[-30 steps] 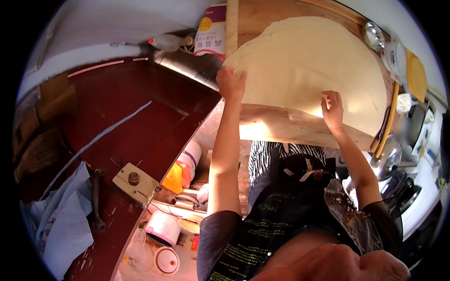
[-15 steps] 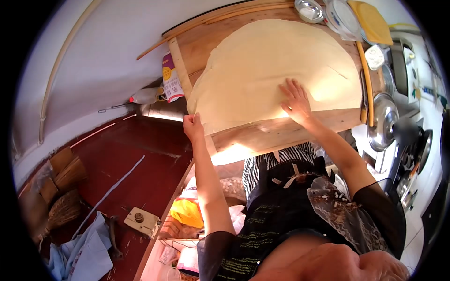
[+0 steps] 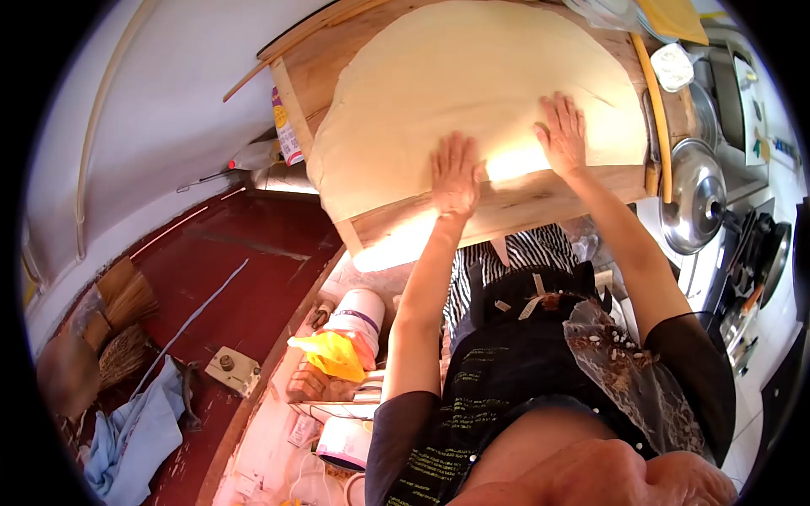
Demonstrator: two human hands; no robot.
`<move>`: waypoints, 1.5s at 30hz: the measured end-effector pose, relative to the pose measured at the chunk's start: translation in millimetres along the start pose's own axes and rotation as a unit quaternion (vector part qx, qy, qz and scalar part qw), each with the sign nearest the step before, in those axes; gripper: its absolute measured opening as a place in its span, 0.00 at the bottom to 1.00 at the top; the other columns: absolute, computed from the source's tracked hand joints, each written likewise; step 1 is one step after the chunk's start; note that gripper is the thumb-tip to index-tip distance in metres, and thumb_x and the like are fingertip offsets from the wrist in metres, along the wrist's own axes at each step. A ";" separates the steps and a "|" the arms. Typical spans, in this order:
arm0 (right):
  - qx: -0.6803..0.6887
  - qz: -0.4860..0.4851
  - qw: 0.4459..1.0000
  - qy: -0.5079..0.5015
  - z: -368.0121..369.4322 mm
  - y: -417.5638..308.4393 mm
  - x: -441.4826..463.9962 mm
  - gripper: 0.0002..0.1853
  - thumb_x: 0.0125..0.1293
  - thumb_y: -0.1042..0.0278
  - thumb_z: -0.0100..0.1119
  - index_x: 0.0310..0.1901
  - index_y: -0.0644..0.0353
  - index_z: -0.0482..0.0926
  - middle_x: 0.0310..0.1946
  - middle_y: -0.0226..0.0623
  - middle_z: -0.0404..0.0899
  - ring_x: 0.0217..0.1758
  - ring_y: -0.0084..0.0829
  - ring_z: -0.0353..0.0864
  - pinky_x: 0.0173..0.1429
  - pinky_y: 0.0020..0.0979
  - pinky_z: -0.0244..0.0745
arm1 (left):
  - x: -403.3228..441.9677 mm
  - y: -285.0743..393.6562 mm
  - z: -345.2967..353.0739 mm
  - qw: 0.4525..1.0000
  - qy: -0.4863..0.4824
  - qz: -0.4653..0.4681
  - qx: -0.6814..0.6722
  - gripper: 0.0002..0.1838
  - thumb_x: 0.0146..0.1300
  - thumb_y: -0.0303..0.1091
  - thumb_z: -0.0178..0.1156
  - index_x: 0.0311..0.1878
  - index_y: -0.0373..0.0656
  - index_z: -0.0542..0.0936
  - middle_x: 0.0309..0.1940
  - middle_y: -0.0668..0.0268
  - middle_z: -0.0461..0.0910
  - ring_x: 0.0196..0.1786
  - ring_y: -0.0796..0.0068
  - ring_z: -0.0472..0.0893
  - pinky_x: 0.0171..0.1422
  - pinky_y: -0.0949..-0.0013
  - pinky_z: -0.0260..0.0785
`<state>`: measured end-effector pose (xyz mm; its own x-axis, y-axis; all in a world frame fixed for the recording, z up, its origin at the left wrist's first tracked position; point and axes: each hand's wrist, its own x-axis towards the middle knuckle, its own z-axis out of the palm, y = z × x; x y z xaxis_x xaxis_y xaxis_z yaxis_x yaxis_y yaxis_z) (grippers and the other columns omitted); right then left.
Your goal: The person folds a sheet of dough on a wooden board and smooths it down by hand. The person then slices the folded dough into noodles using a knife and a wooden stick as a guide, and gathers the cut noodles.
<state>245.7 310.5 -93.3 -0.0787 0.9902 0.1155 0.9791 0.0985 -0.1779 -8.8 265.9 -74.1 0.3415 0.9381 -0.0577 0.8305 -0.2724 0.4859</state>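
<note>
A large, thin sheet of rolled dough [image 3: 472,76] covers most of a wooden board [image 3: 540,202]. My left hand [image 3: 456,175] lies flat at the dough's near edge, its fingers stretched out over the sheet. To its right, my right hand [image 3: 564,135] presses flat on the dough with the fingers a little spread and the thumb apart. Neither hand grips anything. Bright sunlight falls on the dough between the two hands. Bare wood shows along the near side of the board.
A wooden stick [image 3: 658,110] lies along the board's right edge. Beyond it is a shiny metal lid [image 3: 696,198]. At left are a red door [image 3: 245,244], a blue cloth [image 3: 143,443] and brooms [image 3: 126,295]. A yellow bag [image 3: 333,354] sits on the shelves below.
My left hand has let go of the dough's left edge and moved right to lie flat on the sheet. My right hand has shifted slightly right. The view has tilted down.
</note>
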 end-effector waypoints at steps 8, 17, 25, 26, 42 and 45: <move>0.028 -0.062 0.998 0.017 -2.2 -1.7 54.7 0.33 0.68 0.49 0.52 0.71 0.49 0.59 0.73 0.42 0.52 0.77 0.45 0.49 0.75 0.54 0.44 | 53.6 -13.2 -7.9 0.987 0.076 -0.070 0.121 0.31 0.69 0.43 0.51 0.74 0.53 0.58 0.76 0.60 0.50 0.77 0.54 0.49 0.77 0.46 0.42; 0.061 -0.156 0.986 -0.012 -3.6 -19.2 112.5 0.30 0.69 0.50 0.52 0.71 0.45 0.60 0.73 0.34 0.55 0.77 0.40 0.50 0.76 0.52 0.45 | 73.9 0.0 -17.2 0.972 0.186 -0.043 0.140 0.24 0.64 0.38 0.56 0.64 0.48 0.70 0.65 0.56 0.65 0.69 0.49 0.60 0.71 0.46 0.53; 0.009 -0.229 0.973 0.032 -12.9 -18.3 142.4 0.29 0.71 0.44 0.45 0.71 0.39 0.61 0.74 0.31 0.55 0.77 0.39 0.51 0.76 0.51 0.46 | 38.9 13.5 5.7 0.975 0.187 -0.058 0.108 0.21 0.63 0.35 0.56 0.60 0.46 0.73 0.60 0.54 0.67 0.64 0.50 0.64 0.66 0.48 0.57; 0.012 -0.229 0.973 0.029 -13.7 -19.2 145.1 0.29 0.71 0.44 0.45 0.71 0.39 0.61 0.74 0.31 0.55 0.77 0.39 0.51 0.76 0.51 0.46 | 32.6 14.3 6.3 0.975 0.181 -0.062 0.114 0.22 0.63 0.36 0.55 0.60 0.45 0.73 0.59 0.53 0.68 0.64 0.50 0.65 0.66 0.48 0.58; 0.039 -0.294 0.955 -0.022 -5.3 -50.8 96.5 0.31 0.68 0.43 0.48 0.70 0.40 0.61 0.72 0.30 0.57 0.76 0.41 0.51 0.76 0.47 0.47 | -26.7 30.1 6.3 0.981 0.155 -0.061 0.095 0.23 0.59 0.35 0.57 0.58 0.41 0.74 0.56 0.53 0.72 0.61 0.51 0.70 0.64 0.52 0.62; 0.053 -0.300 0.952 -0.030 -8.6 -50.6 83.3 0.31 0.68 0.43 0.49 0.70 0.40 0.61 0.72 0.30 0.57 0.76 0.40 0.51 0.77 0.48 0.47 | -27.6 31.5 7.8 0.987 0.121 -0.078 0.077 0.23 0.60 0.34 0.56 0.59 0.42 0.73 0.57 0.54 0.71 0.61 0.51 0.69 0.64 0.52 0.61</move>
<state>191.3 387.2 -66.3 -0.6322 0.7556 0.1715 0.7296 0.6551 -0.1962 11.5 229.8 -64.1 0.1051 0.9897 0.0971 0.9282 -0.1327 0.3477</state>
